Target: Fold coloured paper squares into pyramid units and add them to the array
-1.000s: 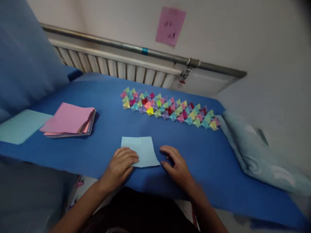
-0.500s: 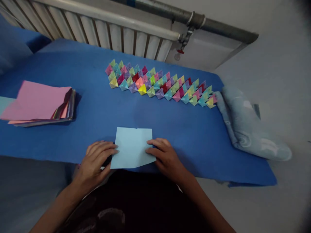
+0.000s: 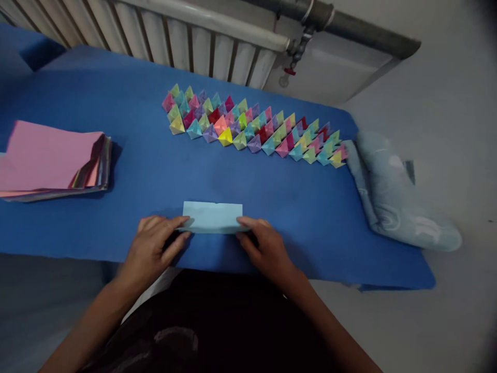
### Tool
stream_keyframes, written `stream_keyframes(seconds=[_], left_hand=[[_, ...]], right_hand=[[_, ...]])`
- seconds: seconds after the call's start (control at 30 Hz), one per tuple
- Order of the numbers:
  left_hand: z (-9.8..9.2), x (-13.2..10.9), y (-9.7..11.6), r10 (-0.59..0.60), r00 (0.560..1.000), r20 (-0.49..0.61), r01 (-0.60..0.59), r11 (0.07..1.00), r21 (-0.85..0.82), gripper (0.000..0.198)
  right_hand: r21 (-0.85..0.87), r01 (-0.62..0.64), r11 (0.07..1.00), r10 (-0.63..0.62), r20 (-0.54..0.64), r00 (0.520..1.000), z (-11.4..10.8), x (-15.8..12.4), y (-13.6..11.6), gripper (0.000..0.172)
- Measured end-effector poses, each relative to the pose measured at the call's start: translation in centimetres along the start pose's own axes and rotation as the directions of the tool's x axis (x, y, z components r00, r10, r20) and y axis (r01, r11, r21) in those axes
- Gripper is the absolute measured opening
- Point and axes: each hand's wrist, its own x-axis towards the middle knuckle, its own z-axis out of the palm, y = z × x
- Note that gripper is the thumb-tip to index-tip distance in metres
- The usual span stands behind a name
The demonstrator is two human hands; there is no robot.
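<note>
A light blue sheet of paper [image 3: 213, 215] lies near the front edge of the table, its near part bent upward so that only a narrow band shows. My left hand [image 3: 157, 246] pinches its left end between thumb and fingers. At the right end, my right hand [image 3: 266, 246] grips the paper the same way, thumb below and fingers on top. Beyond the sheet, several rows of small folded paper boats [image 3: 254, 129] in many colours stand close together.
To the left sits a stack of coloured paper [image 3: 54, 158] with a pink sheet on top. A rolled grey-green cloth [image 3: 396, 197] lies at the right end of the blue-covered table [image 3: 155, 171]. Behind the table are a white radiator [image 3: 202, 49] and a pipe with a red-handled valve [image 3: 289, 71].
The blue sheet lay nearly flat; its near edge has been brought up and away from me, so it looks much narrower. Both hands now pinch its ends. The view has shifted slightly.
</note>
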Motion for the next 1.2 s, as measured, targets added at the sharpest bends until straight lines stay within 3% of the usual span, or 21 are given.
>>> stream_keyframes(seconds=[0.17,0.33,0.4,0.47,0.53,0.6,0.67,0.77,0.9,1.03,1.13,1.2], left_hand=[[0.8,1.2,0.5,-0.182,0.982,-0.050,0.185,0.981,0.061,0.035],[1.2,1.3,0.7,-0.227,0.973,-0.039,0.230,0.961,0.151,0.042],[1.3,1.3,1.0,-0.185,0.979,-0.090,0.201,0.954,0.224,0.038],[1.4,1.4,1.4,-0.063,0.989,-0.130,0.099,0.952,0.288,0.029],[1.6,1.4,1.8,0.121,0.990,-0.071,-0.095,0.952,0.292,0.030],[1.8,1.4,2.2,0.274,0.961,0.041,-0.276,0.931,0.239,0.036],[2.0,1.5,2.6,0.328,0.938,0.108,-0.344,0.915,0.211,0.036],[2.0,1.5,3.3,0.281,0.952,0.117,-0.302,0.925,0.230,0.030],[1.8,1.5,3.8,0.244,0.966,0.091,-0.259,0.936,0.239,0.025],[1.6,1.3,3.6,0.232,0.970,0.068,-0.242,0.939,0.245,0.023],[1.7,1.2,3.5,0.235,0.971,0.052,-0.241,0.942,0.235,0.020],[1.7,1.2,3.6,0.245,0.969,0.037,-0.247,0.944,0.220,0.019]], right_hand=[[0.077,-0.292,0.953,0.290,0.030,0.957,0.3,1.6,-0.9,0.057],[-0.020,-0.338,0.941,0.339,0.053,0.939,0.1,2.5,-1.3,0.064],[-0.083,-0.334,0.939,0.339,0.070,0.938,0.0,2.6,-1.4,0.059],[-0.126,-0.327,0.936,0.339,0.085,0.937,-0.1,2.6,-1.5,0.054],[-0.157,-0.302,0.940,0.319,0.090,0.944,-0.2,2.7,-1.6,0.052],[-0.201,-0.245,0.948,0.266,0.085,0.960,-0.5,2.9,-1.8,0.049],[-0.246,-0.159,0.956,0.187,0.094,0.978,-0.8,3.5,-2.0,0.049],[-0.260,-0.057,0.964,0.113,0.207,0.972,-1.3,5.0,-2.1,0.053],[-0.233,-0.114,0.966,0.192,0.349,0.917,-2.1,7.0,-2.3,0.058],[-0.159,-0.223,0.962,0.270,0.421,0.866,-2.7,7.8,-2.7,0.034],[-0.080,-0.285,0.955,0.293,0.400,0.868,-2.8,7.6,-2.5,0.015],[0.001,-0.334,0.942,0.312,0.354,0.881,-2.5,7.2,-2.2,0.014]])
